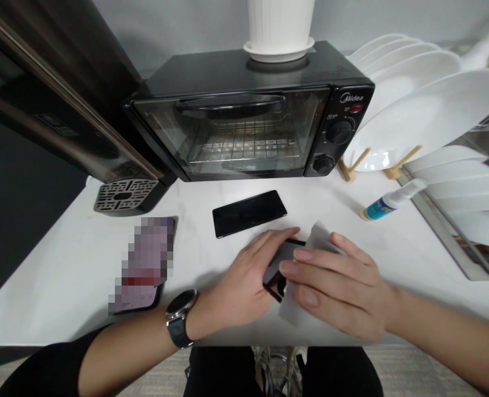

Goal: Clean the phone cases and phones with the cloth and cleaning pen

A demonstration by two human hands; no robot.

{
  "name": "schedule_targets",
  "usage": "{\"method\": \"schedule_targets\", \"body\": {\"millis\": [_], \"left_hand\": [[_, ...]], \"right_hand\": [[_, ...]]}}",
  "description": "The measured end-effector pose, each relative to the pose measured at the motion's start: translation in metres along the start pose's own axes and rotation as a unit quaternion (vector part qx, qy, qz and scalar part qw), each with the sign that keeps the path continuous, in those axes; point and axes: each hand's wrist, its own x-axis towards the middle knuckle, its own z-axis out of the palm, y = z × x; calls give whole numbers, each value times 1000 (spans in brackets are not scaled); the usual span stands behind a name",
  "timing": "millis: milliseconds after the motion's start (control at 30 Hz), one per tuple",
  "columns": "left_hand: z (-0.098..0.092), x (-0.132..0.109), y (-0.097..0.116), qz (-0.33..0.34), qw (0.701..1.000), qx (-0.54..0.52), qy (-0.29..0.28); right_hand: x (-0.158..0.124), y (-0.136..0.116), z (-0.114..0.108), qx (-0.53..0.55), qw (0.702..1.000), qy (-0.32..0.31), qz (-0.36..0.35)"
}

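My left hand (244, 281), a dark watch on its wrist, grips a black phone (278, 262) by its edges just above the white counter (62, 275). My right hand (339, 289) lies over that phone with fingers flat, pressing a pale grey cloth (319, 238) against its screen. The cloth hides most of the phone. A second black phone (248, 212) lies face up just beyond my hands. A third phone (145, 264), its screen blurred out, rests to the left.
A black toaster oven (248, 121) stands at the back with a white pot (280, 30) on top. White plates (418, 105) fill a wooden rack at right. A small spray bottle (389, 203) lies on its side nearby. A black appliance (124, 193) sits at left.
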Motion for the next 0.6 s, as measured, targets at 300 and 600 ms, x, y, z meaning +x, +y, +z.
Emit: {"method": "schedule_targets", "body": {"millis": [300,600], "left_hand": [[5,0,-4,-46,991,-16,127],[5,4,-14,-75,991,94,65]], "right_hand": [[-5,25,9,59,921,159,351],[-11,41,19,4,897,221,384]]}}
